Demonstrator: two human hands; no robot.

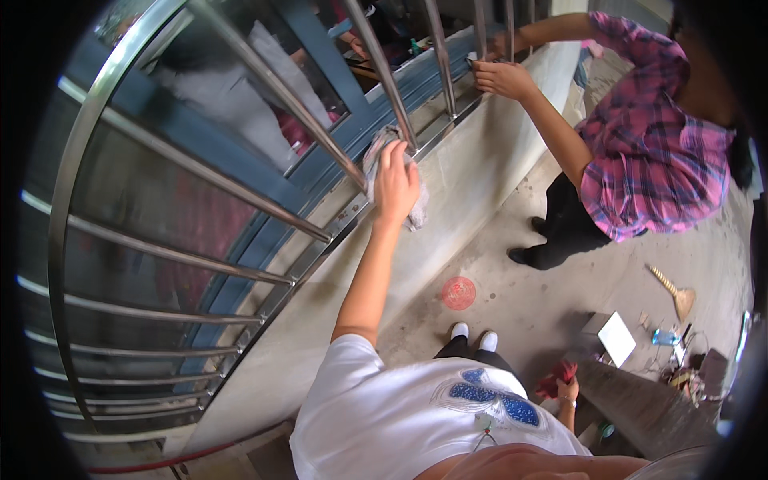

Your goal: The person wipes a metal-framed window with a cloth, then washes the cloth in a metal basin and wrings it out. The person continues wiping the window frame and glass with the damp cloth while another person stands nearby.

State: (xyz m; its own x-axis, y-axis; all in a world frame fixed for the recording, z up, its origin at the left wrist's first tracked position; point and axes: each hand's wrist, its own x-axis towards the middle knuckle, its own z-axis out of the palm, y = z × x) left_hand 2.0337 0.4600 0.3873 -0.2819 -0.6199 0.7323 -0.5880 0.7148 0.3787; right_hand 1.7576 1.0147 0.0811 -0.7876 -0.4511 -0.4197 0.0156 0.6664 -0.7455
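Note:
My left hand (396, 183) lies on a crumpled greyish cloth (418, 210) at the bottom rail of a stainless steel window grille, next to the foot of an upright bar (384, 66). The fingers are bent over the cloth; part of it hangs over the pale ledge (468, 174). Low at the right side of my body, my right hand (567, 390) holds a bunched red cloth (549, 381). A bracelet is on that wrist. Behind the bars is a blue window frame (324, 54) with glass panes.
At the upper right a person in a pink plaid shirt (654, 156) has both hands at the same grille. On the floor are a short broom (683, 300), a white-topped box (617, 339), a blue item (665, 337) and assorted clutter. People show behind the window.

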